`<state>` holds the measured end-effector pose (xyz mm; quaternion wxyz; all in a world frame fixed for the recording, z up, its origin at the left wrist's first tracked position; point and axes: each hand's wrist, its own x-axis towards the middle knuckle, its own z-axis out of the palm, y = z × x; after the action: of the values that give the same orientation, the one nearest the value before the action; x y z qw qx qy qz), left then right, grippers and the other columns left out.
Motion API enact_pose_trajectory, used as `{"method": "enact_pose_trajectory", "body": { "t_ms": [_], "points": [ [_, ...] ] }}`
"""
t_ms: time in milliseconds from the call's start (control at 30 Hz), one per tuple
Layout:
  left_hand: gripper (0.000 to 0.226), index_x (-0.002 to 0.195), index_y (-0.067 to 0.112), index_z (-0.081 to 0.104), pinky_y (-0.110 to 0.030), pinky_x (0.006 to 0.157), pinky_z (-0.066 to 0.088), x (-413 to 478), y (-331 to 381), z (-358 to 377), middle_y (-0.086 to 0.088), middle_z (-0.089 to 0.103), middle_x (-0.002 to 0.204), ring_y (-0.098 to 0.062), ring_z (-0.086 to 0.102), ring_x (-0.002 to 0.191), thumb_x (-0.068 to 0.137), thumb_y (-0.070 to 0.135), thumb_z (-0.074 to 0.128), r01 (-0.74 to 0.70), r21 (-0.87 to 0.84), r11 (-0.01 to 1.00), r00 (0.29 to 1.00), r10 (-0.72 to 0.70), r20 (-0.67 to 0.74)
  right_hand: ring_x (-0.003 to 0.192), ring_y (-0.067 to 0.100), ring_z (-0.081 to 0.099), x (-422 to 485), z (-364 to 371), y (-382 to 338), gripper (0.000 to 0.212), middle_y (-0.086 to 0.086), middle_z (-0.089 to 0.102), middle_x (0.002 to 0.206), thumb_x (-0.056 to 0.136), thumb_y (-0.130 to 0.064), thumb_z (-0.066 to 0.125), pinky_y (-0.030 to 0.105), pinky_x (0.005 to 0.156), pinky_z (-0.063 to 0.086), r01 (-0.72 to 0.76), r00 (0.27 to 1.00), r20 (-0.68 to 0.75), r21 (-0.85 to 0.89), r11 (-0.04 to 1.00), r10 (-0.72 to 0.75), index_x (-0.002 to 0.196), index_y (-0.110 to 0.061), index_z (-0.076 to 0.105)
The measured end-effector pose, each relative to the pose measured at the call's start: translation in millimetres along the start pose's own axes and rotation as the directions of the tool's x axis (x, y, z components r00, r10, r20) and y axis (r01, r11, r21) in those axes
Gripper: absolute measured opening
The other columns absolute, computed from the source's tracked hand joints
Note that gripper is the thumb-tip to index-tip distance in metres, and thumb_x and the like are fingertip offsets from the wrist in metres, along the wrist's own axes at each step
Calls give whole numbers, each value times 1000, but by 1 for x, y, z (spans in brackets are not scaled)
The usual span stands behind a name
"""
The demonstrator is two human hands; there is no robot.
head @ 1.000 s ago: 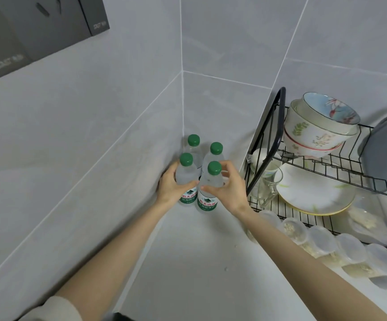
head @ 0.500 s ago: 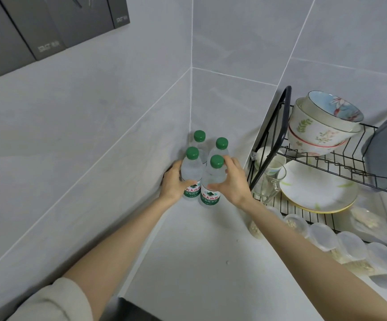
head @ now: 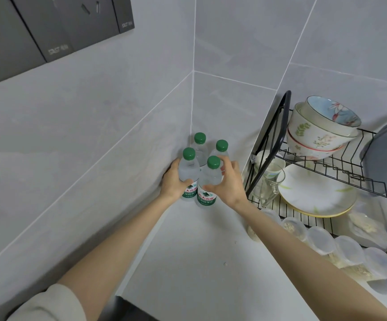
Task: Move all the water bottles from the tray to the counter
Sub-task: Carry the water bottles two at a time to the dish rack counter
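Several clear water bottles with green caps stand upright in a tight cluster on the white counter (head: 187, 262), in the corner where the two tiled walls meet. My left hand (head: 172, 183) wraps the front-left bottle (head: 189, 169) from its left side. My right hand (head: 231, 185) holds the front-right bottle (head: 211, 179), thumb on its near side and fingers round the back. Two more bottles (head: 199, 144) (head: 221, 148) stand behind them, untouched. No tray is in view.
A black wire dish rack (head: 278, 126) stands just right of the bottles, with stacked bowls (head: 319, 133), a plate (head: 315, 195) and a glass (head: 268, 184). Clear plastic containers (head: 349, 251) line the counter's right side. Dark wall units (head: 37, 31) hang at the upper left.
Both hands have stayed on the two front bottles in the corner. Only the view has shifted slightly; the bottles have not visibly moved.
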<state>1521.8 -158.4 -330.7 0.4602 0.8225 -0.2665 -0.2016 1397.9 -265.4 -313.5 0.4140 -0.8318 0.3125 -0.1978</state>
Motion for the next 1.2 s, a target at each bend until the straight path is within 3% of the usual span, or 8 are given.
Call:
{"method": "enact_pose_trajectory", "body": {
  "t_ms": [233,333,400,567,767,900,1033,1200],
  "points": [
    [68,135,19,44,-44,103,43,-15,11,-3,-3,58,132,-23,54,122,70,23,67,42,-87,995,998,-46,-45,104,13,48,-8,-11,-6,61,8,48,123,78,-8,73,26,94,42,1,1000,14,62,998,-2,131,-16,45],
    [57,137,9,44,-28,101,39,-40,34,-12,-4,54,132,-20,51,122,84,6,63,48,-109,993,996,-55,-64,106,14,52,-17,-25,-8,53,5,54,124,83,-10,69,27,92,44,-1,1000,-30,116,993,4,131,-15,47],
    [50,136,7,43,-23,92,37,-53,39,-14,2,50,121,-13,49,113,89,2,58,58,-133,989,995,-67,-70,105,16,55,-27,-40,-12,52,3,56,123,84,-12,68,23,88,42,-24,1000,11,151,988,23,132,-16,48],
    [53,137,15,43,-32,101,42,-89,49,-19,-3,53,132,-20,54,118,88,14,64,82,-245,966,985,-115,-127,108,18,60,-58,-82,-27,41,-3,61,118,87,-16,66,31,94,49,-1,983,178,231,973,-41,126,-22,56],
    [38,121,23,55,-28,89,47,-137,78,-23,1,62,122,-11,61,100,87,5,58,-27,-337,941,988,-27,-152,96,8,61,-99,-118,-42,37,-5,65,113,88,-13,65,12,80,49,84,976,170,277,957,-135,124,-23,58],
    [33,117,24,57,-27,87,48,-169,102,-27,6,64,114,1,60,90,89,6,57,-110,-344,933,990,73,-117,80,-8,59,-131,-138,-48,35,-9,65,108,88,-11,64,13,75,49,123,979,120,281,952,-162,119,-26,59],
    [35,121,25,57,-19,82,49,-196,117,-23,8,64,114,11,61,81,91,7,56,-129,-331,935,991,133,-10,93,11,64,-161,-151,-47,37,-6,66,114,88,-14,64,27,86,52,127,981,114,233,964,-157,122,-25,58],
    [32,121,26,58,-12,79,48,-230,128,-14,10,64,116,4,61,88,92,11,56,-162,-311,936,976,199,93,94,10,64,-209,-165,-44,38,-13,66,110,87,-15,66,24,83,48,104,994,8,199,974,-108,121,-30,59]
  ]
}}
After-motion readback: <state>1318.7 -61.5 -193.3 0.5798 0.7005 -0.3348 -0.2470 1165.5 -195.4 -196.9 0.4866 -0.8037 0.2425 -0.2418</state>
